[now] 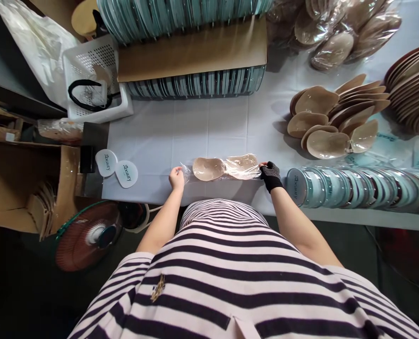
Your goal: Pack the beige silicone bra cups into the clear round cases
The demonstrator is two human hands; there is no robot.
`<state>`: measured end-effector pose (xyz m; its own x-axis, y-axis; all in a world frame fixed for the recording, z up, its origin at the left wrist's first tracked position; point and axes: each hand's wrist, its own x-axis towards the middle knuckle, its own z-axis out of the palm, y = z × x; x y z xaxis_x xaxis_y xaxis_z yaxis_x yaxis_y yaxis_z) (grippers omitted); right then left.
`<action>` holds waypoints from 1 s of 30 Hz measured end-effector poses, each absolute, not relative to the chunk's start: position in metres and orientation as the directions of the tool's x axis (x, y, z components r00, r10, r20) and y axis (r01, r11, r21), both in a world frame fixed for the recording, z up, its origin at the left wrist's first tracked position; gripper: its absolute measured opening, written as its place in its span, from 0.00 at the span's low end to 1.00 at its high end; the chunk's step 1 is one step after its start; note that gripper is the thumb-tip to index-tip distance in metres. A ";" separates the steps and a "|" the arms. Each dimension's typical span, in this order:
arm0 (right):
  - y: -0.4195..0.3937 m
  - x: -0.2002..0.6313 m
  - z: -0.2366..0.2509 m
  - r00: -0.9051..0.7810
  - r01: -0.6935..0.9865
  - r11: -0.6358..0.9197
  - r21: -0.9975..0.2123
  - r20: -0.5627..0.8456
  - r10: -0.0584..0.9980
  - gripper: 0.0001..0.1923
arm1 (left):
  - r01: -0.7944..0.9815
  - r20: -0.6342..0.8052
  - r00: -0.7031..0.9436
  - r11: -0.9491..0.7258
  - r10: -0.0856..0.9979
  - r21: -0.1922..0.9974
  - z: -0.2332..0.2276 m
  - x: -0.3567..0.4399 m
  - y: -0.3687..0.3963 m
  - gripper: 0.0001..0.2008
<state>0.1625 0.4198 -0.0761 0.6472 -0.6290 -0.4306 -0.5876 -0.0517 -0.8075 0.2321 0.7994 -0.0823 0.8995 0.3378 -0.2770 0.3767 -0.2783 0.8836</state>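
Note:
A pair of beige adhesive bra cups lies stretched out in front of me, with clear plastic film over it, most plainly over the right cup. My left hand is closed in a pinch on the loose left end of the film, a little apart from the left cup. At the other end, my right hand, in a black fingerless glove, pinches the film by the right cup's edge. Two white cards with "beauty" lettering rest on the table to the left.
Round teal-and-clear packages stand in a row at right. More fill a cardboard box at the back. Loose beige cups are piled at right, with bagged ones behind. A white basket and a fan are left.

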 end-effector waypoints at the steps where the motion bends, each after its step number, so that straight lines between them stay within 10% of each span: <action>1: 0.417 0.161 -0.078 0.650 -0.598 -0.066 -0.799 -0.435 -0.623 0.08 | 0.385 -0.276 0.896 -0.298 0.348 0.874 -0.082 0.231 0.801 0.09; 6: 0.410 0.151 -0.066 0.619 -0.646 -0.277 -0.711 -0.276 -0.736 0.17 | 0.292 -0.084 0.903 -0.458 0.421 0.840 -0.062 0.223 0.799 0.23; 8: 0.424 0.148 -0.053 0.712 -0.514 -0.506 -0.693 -0.015 -0.702 0.20 | 0.052 0.107 0.971 -0.625 0.213 0.779 -0.049 0.217 0.784 0.25; 12: 0.473 0.151 -0.042 0.985 0.145 -0.861 -0.488 0.154 0.079 0.28 | -0.495 -0.017 0.807 -0.692 -0.590 0.526 -0.037 0.208 0.738 0.33; 15: 0.483 0.150 -0.052 0.910 0.384 -0.852 -0.355 -0.009 0.414 0.39 | -0.626 -0.257 0.648 -0.694 -0.717 0.357 -0.044 0.209 0.725 0.45; 19: 0.444 0.138 -0.064 0.946 0.310 -0.934 -0.180 -0.038 0.321 0.33 | -0.605 -0.281 0.714 -0.767 -0.642 0.215 -0.052 0.213 0.749 0.43; 23: 0.408 0.146 -0.065 0.964 0.263 -0.956 -0.130 -0.009 0.267 0.23 | -0.567 -0.287 0.709 -0.763 -0.644 0.312 -0.046 0.219 0.762 0.36; 30: 0.401 0.207 -0.029 0.920 -0.089 -0.821 -0.564 -0.362 0.149 0.18 | 0.007 -0.591 0.537 -0.697 -0.602 0.717 -0.007 0.270 0.792 0.11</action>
<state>0.2073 0.4008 -0.0291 0.9203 0.1489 -0.3618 -0.0890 -0.8208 -0.5642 0.2702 0.7915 -0.0072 0.5368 -0.6024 -0.5908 0.0072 -0.6969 0.7171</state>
